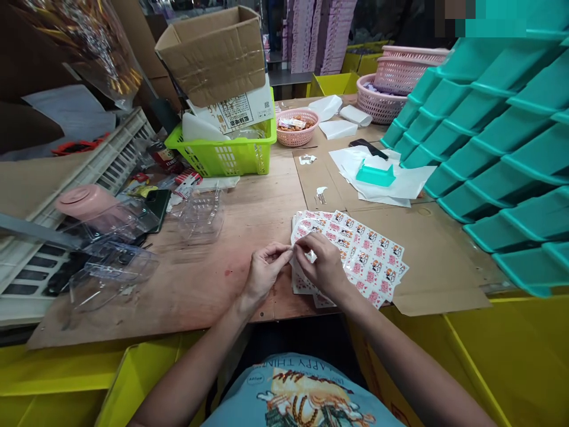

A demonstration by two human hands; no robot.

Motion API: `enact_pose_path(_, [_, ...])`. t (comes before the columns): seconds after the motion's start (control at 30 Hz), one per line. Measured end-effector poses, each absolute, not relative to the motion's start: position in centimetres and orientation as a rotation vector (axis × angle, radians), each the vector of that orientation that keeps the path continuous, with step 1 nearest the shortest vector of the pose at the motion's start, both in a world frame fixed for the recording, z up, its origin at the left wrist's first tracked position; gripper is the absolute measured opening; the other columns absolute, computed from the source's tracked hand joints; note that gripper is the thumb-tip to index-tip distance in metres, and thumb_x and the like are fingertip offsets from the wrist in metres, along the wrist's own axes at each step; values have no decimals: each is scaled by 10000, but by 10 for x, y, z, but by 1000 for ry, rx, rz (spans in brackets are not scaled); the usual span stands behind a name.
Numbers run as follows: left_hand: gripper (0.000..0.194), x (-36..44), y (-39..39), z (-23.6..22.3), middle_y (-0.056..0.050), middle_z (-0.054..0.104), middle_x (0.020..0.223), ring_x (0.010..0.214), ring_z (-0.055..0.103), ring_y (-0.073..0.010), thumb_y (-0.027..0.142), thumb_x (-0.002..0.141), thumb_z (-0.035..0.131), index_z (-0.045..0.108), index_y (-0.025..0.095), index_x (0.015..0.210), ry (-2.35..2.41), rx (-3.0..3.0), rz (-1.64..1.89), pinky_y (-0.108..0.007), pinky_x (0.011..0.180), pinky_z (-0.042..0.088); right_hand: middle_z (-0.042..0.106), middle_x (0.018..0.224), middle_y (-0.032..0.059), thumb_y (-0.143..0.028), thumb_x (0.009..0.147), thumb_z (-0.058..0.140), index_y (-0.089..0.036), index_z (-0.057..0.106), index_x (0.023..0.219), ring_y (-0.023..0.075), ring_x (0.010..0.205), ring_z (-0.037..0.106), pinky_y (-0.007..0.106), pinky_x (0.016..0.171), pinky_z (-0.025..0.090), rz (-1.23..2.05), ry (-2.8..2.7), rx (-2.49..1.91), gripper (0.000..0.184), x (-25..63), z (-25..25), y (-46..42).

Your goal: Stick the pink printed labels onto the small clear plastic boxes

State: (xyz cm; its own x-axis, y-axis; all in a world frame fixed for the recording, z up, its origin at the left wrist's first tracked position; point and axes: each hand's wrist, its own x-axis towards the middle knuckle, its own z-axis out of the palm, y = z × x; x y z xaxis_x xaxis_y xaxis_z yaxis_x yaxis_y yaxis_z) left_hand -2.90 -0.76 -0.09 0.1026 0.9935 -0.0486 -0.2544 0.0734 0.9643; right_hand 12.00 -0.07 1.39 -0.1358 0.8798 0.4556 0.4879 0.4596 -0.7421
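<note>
My left hand [265,270] and my right hand [323,265] meet over the near edge of the table, fingertips pinched close together. Whatever sits between them is too small to make out. Beneath and beside my right hand lies a fanned stack of sticker sheets [376,261], printed with small cartoon animals and pink patches. The stack's left corner reaches close to the pinched fingertips; I cannot tell whether they touch it. Bare wooden tabletop [249,219] shows under my left hand.
Teal stacked bins [493,130] lean in from the right. A teal tray piece [376,174] rests on white paper beside a dark phone [368,148]. Behind stand a green basket [222,155] and a pink basket [297,137]. Transparent plastic packaging [200,219] lies left.
</note>
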Motion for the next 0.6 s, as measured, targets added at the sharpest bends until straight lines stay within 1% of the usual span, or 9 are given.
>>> enact_pose_path(0.1, [197, -25, -10, -2, -40, 730, 836, 783, 652, -134, 262, 696, 794, 761, 149, 853, 1015, 898, 1188, -233, 743, 528, 594, 689, 24, -206, 845, 583, -187, 601, 724, 161, 645, 526, 302, 635, 415, 684, -1601, -1208, 124, 123, 8, 3])
enact_pose_path(0.17, [222, -24, -10, -5, -34, 725, 807, 746, 650, -130, 263, 667, 808, 749, 149, 848, 1036, 836, 1182, -239, 724, 534, 602, 684, 19, -232, 854, 588, -185, 602, 724, 150, 624, 528, 285, 608, 422, 732, -1545, -1217, 139, 127, 5, 5])
enact_pose_path(0.2, [231, -25, -9, -8, -32, 722, 802, 735, 649, -131, 265, 664, 805, 743, 150, 854, 1041, 828, 1177, -251, 726, 538, 604, 692, 19, -246, 861, 587, -184, 601, 731, 147, 628, 532, 279, 605, 429, 751, -1516, -1218, 145, 130, 5, 6])
enact_pose_path(0.3, [217, -32, -6, -18, -53, 705, 817, 739, 648, -161, 288, 716, 741, 726, 142, 876, 1102, 961, 1142, -328, 760, 554, 594, 731, 16, -291, 904, 542, -184, 577, 795, 142, 660, 549, 270, 622, 456, 781, -1375, -1211, 158, 144, 6, 11])
enact_pose_path(0.33, [213, -35, -5, -20, -67, 697, 844, 771, 648, -180, 282, 727, 722, 725, 139, 886, 1136, 1017, 1131, -360, 789, 552, 585, 738, 13, -301, 913, 532, -185, 566, 807, 140, 667, 549, 270, 633, 461, 767, -1282, -1201, 162, 150, 8, 14])
enact_pose_path(0.4, [267, -37, -4, -21, -97, 672, 986, 939, 633, -231, 237, 722, 714, 724, 151, 974, 1242, 1154, 1180, -421, 913, 516, 569, 740, 7, -311, 908, 551, -186, 556, 807, 137, 672, 542, 275, 652, 461, 692, -1087, -1177, 160, 161, 12, 19])
enact_pose_path(0.47, [428, -33, -5, -15, -112, 600, 1196, 1177, 535, -275, 168, 709, 713, 693, 194, 1135, 1329, 1363, 1280, -461, 1073, 405, 564, 746, 8, -304, 894, 586, -193, 564, 805, 144, 676, 530, 287, 659, 456, 574, -1009, -1182, 143, 164, 19, 21])
enact_pose_path(0.53, [546, -21, -7, -6, -98, 498, 1370, 1346, 394, -278, 113, 735, 665, 629, 242, 1264, 1286, 1609, 1301, -459, 1171, 278, 589, 767, 24, -282, 895, 592, -206, 586, 812, 172, 718, 538, 327, 703, 464, 451, -1183, -1205, 112, 157, 25, 17])
enact_pose_path(0.6, [561, -8, -9, 2, -80, 458, 1434, 1387, 357, -263, 79, 765, 597, 600, 250, 1300, 1101, 1620, 1237, -440, 1192, 245, 639, 801, 44, -247, 907, 577, -218, 629, 834, 208, 785, 557, 393, 790, 467, 374, -1498, -1161, 94, 146, 29, 9])
